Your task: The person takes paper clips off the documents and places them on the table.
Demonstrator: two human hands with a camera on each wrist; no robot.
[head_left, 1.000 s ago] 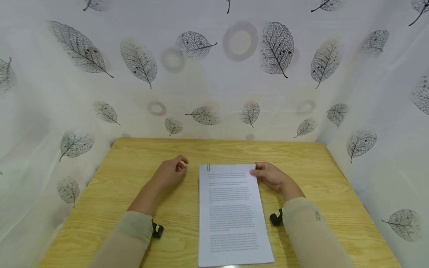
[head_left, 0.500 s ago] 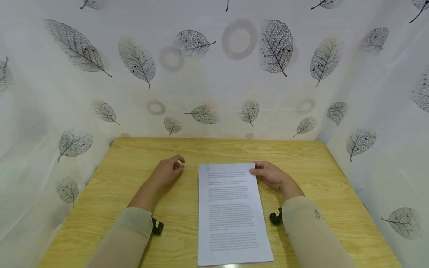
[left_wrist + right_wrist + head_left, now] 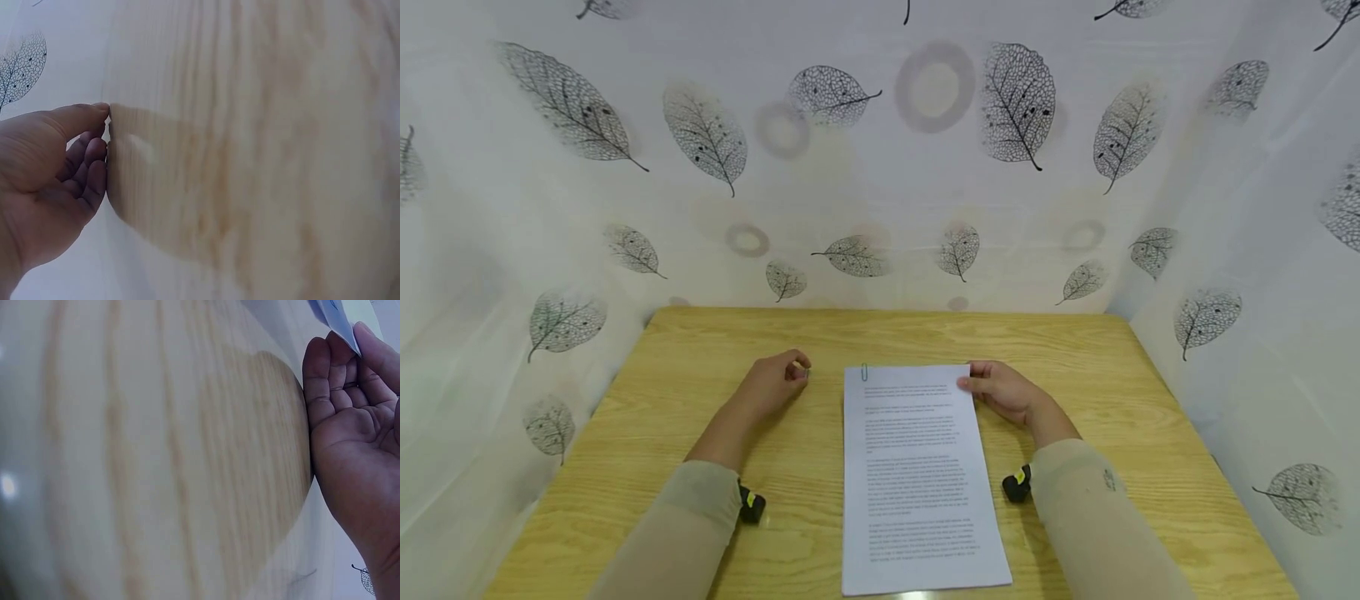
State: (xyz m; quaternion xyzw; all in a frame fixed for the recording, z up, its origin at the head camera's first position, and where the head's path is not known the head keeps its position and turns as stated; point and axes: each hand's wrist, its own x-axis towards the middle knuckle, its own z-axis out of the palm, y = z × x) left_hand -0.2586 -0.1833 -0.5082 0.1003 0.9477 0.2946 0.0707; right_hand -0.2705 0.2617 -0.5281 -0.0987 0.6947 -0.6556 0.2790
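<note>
A stack of printed paper (image 3: pixel 917 483) lies upright to me on the table, with a green paper clip (image 3: pixel 864 372) at its top left edge. My right hand (image 3: pixel 1003 392) pinches the stack's top right corner, thumb on top and fingers beneath; the right wrist view shows the paper corner (image 3: pixel 340 325) between them. Left of the stack, my left hand (image 3: pixel 772 385) rests low over the table, fingers curled and thumb near the index finger. A small pale spot shows at its fingertips in the head view; I cannot tell whether it is something held.
The wooden table (image 3: pixel 700 350) runs back to a white curtain (image 3: pixel 880 183) printed with leaves, which also hangs along both sides. Black wrist cameras (image 3: pixel 751 505) sit at the sleeves. The stack's lower end reaches near the table's front edge.
My left hand has moved slightly left, away from the stack. The right hand keeps its pinch on the corner, and the stack and its clip stay put.
</note>
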